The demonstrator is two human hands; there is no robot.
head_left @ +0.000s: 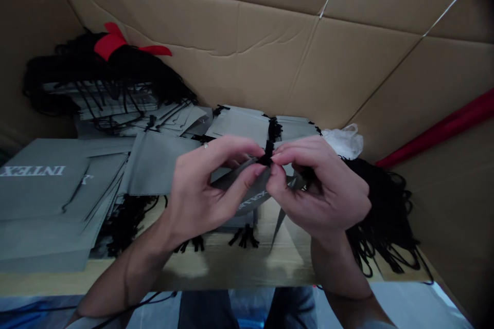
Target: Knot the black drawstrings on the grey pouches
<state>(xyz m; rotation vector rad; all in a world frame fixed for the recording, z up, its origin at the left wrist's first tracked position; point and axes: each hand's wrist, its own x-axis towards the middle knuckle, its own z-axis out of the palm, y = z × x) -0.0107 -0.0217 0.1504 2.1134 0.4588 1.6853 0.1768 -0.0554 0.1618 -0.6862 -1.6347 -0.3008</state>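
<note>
At the middle of the view my left hand (210, 185) and my right hand (320, 185) meet, each pinching with thumb and forefinger. Between the fingertips is a black cord end (269, 148), bunched at the edge of a grey drawstring pouch (252, 203). White lettering shows on the pouch, partly covered by my fingers. Whether the cord is knotted I cannot tell. Around my hands lie more grey pouches (156, 162) with short black cord ends (245, 236) sticking out.
Grey printed pouches (42, 200) are heaped at left, below a black cord bundle (127, 64) tied with a red strip (110, 46). Loose black cords (382, 211) hang at right beside a clear plastic bag (343, 140). Cardboard walls (231, 25) enclose the wooden table (231, 272).
</note>
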